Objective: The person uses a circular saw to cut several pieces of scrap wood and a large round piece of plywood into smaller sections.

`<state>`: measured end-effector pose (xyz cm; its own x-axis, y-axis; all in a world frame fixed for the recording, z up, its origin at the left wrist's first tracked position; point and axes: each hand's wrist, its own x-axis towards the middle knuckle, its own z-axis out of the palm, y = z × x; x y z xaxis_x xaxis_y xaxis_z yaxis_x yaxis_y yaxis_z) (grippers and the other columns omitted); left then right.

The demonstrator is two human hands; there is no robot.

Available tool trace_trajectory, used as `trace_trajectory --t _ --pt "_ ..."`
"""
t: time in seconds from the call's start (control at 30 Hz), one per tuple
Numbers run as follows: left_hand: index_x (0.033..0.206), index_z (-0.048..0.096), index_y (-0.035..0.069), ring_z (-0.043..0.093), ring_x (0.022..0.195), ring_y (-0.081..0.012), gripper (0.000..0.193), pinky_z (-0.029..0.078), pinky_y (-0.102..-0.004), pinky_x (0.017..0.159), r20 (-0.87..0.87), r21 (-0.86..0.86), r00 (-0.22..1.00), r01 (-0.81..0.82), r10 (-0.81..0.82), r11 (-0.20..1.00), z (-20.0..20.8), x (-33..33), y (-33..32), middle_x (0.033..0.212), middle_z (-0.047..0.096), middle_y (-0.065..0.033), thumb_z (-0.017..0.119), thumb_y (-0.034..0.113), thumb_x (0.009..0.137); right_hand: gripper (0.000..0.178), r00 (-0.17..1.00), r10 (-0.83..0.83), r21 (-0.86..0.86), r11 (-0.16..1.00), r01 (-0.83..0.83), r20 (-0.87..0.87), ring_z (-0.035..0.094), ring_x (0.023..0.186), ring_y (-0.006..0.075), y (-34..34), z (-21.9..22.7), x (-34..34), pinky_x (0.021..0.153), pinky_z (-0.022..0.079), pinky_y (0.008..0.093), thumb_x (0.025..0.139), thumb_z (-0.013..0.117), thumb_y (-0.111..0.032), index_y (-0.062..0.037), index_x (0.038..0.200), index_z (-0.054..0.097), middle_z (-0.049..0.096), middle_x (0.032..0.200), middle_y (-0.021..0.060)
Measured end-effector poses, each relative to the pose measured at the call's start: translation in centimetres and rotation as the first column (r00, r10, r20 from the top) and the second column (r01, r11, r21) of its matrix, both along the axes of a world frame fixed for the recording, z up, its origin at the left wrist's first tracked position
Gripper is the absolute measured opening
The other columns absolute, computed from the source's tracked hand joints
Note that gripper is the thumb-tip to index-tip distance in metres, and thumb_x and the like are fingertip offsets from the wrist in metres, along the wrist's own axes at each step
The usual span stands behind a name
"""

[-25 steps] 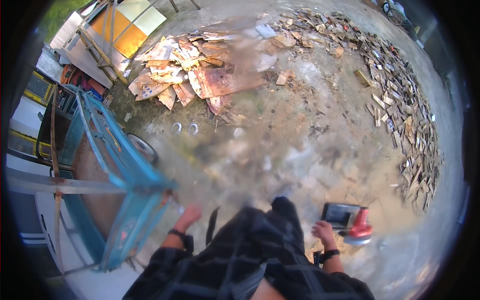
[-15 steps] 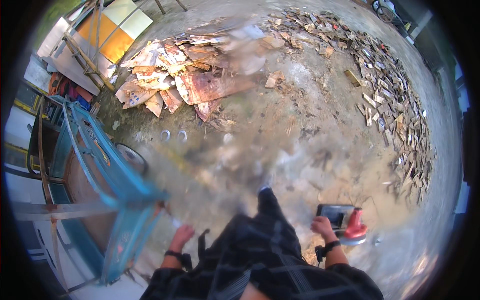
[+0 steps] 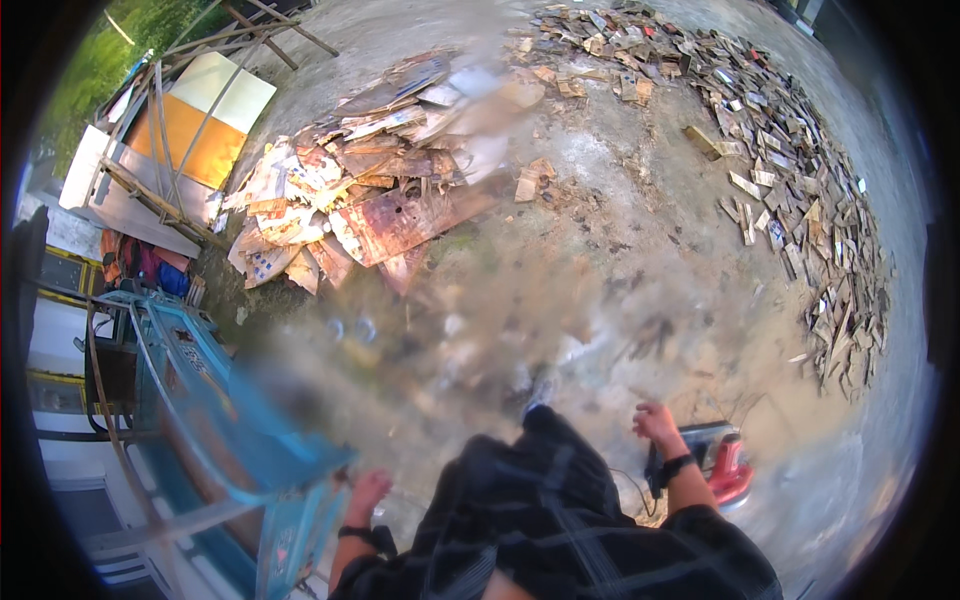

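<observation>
My left hand [image 3: 371,489] hangs low beside the near end of a blue metal cart [image 3: 300,530]. Its fingers are smeared, so their pose is unclear, and no object shows in it. My right hand [image 3: 656,424] is held out in front of me, fingers loosely bent and partly apart, with nothing visible in it. A red and black device [image 3: 732,472] lies on the ground just right of that wrist, partly hidden behind my forearm. Both wrists carry dark bands. One shoe [image 3: 540,393] shows past my dark checked clothing.
A heap of broken wooden sheets [image 3: 410,215] lies ahead to the left. Many short wood pieces [image 3: 790,190] curve along the right. The cart takes up the left side; boards on a pole frame [image 3: 205,130] stand beyond it. Part of the ground is blurred.
The view has shifted: the wood heap and cart now sit lower in the picture. My right hand has swung forward and up; my left hand is lower. The red device is now partly behind my forearm.
</observation>
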<state>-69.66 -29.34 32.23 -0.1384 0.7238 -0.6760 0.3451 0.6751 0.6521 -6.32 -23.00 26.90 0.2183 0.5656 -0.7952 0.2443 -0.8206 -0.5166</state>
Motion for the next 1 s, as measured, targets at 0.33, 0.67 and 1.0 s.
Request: trace_trajectory --t 0.33,0.67,1.0 --pt "0.101 0.056 0.004 0.056 0.062 -0.0132 0.024 0.046 -0.0245 0.053 -0.211 0.152 0.947 0.278 -0.244 0.949 0.9 2.2 5.4 0.076 0.059 -0.0043 0.058 0.018 0.082 0.033 0.966 -0.255 -0.018 0.967 0.254 -0.050 0.059 0.056 0.0159 5.7 1.5 5.6 0.048 0.047 0.0267 0.072 0.056 -0.005 0.0054 0.103 0.059 0.062 0.070 0.0118" --pt "0.104 0.053 0.004 0.058 0.074 -0.0184 0.023 0.050 -0.0309 0.063 0.467 -0.252 0.706 -0.471 0.533 0.845 -7.3 0.6 15.5 0.085 0.059 -0.0088 0.053 0.017 0.086 0.031 0.931 -0.360 -0.114 0.929 0.352 -0.061 0.059 0.052 0.0188 11.0 1.0 6.9 0.047 0.048 0.0295 0.073 0.056 -0.003 0.0059 0.103 0.058 0.060 0.067 0.0138" --pt "0.097 0.057 0.004 0.056 0.065 -0.0156 0.025 0.046 -0.0295 0.057 -0.281 0.034 0.880 0.407 -0.382 0.913 -0.2 4.0 48.9 0.068 0.057 -0.0047 0.054 0.022 0.081 0.034 0.847 -0.530 -0.095 0.845 0.526 -0.021 0.060 0.063 0.0212 25.9 5.6 7.5 0.056 0.051 0.0305 0.077 0.052 -0.002 0.0052 0.111 0.051 0.060 0.081 0.0143"
